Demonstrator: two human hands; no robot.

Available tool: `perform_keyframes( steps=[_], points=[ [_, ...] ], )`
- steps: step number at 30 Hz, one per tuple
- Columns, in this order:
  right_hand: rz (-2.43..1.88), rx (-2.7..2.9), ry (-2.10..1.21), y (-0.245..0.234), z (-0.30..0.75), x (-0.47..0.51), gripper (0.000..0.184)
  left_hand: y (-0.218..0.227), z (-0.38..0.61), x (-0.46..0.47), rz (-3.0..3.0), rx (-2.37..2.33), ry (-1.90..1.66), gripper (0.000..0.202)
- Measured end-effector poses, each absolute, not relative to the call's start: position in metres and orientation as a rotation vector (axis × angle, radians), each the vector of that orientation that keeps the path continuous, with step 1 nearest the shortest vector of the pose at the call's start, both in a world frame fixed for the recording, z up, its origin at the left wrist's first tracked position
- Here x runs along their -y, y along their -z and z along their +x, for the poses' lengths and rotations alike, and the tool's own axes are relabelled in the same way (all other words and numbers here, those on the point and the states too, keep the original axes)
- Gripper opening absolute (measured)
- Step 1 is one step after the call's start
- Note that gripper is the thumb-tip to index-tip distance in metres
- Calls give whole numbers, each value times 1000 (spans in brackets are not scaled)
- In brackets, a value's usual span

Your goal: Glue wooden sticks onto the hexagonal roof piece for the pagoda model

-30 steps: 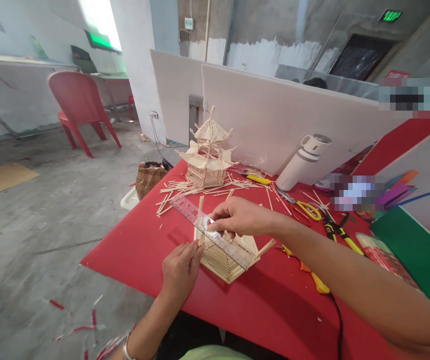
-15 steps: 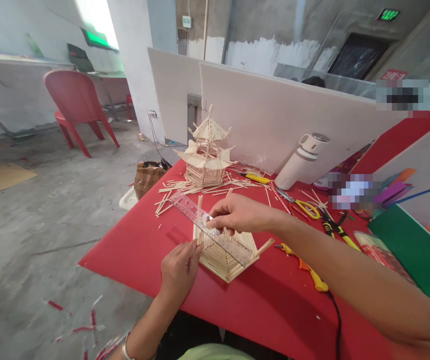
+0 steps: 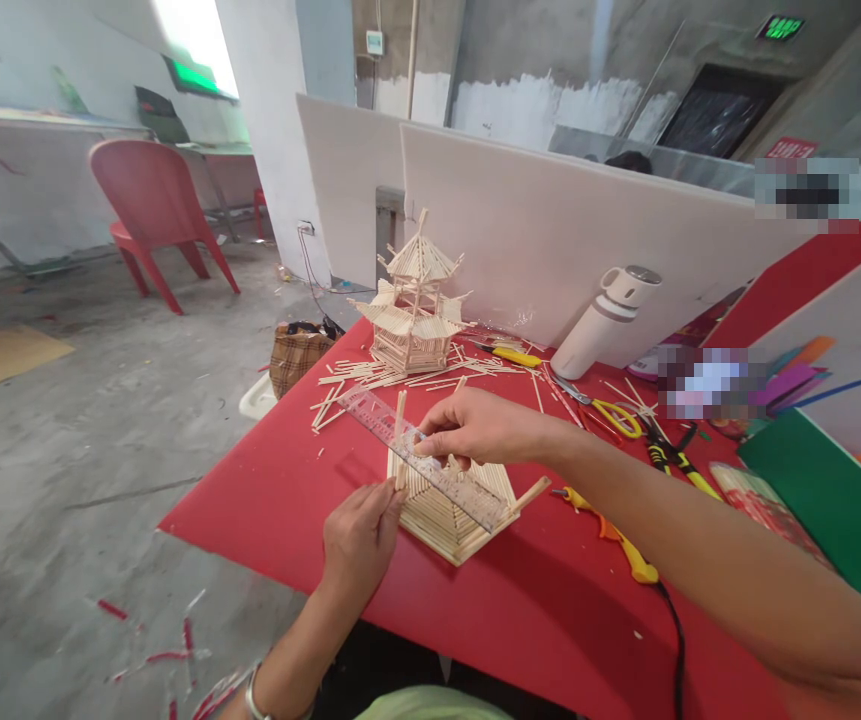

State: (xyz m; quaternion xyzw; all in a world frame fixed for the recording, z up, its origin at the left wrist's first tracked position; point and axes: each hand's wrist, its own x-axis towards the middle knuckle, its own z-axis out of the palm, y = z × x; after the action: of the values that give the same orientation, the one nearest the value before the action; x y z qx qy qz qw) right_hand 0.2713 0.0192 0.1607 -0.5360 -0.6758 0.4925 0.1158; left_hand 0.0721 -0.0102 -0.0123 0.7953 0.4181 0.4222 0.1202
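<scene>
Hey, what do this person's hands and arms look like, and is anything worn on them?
Both arms are bare as far as the picture shows, with no sleeves and no gloves. The left hand has a silvery bracelet at the wrist. The right hand shows no watch or band. A light green top shows at the bottom edge.

The right hand point(image 3: 475, 425) pinches a clear ruler point(image 3: 430, 462) laid across a stick roof point(image 3: 454, 520) on the red table point(image 3: 520, 610). The left hand point(image 3: 359, 540) holds a stick point(image 3: 399, 430) upright against the ruler. A pagoda point(image 3: 415, 305) stands behind, with a flask point(image 3: 606, 320) to its right.
</scene>
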Motion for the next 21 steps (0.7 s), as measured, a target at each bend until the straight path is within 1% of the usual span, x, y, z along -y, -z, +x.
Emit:
perform_keyframes(
  steps=[21],
  points=[
    [-1531, 1983, -1448, -156, 272, -21, 19, 15, 72, 10, 2330, -1209, -1260, 21]
  ],
)
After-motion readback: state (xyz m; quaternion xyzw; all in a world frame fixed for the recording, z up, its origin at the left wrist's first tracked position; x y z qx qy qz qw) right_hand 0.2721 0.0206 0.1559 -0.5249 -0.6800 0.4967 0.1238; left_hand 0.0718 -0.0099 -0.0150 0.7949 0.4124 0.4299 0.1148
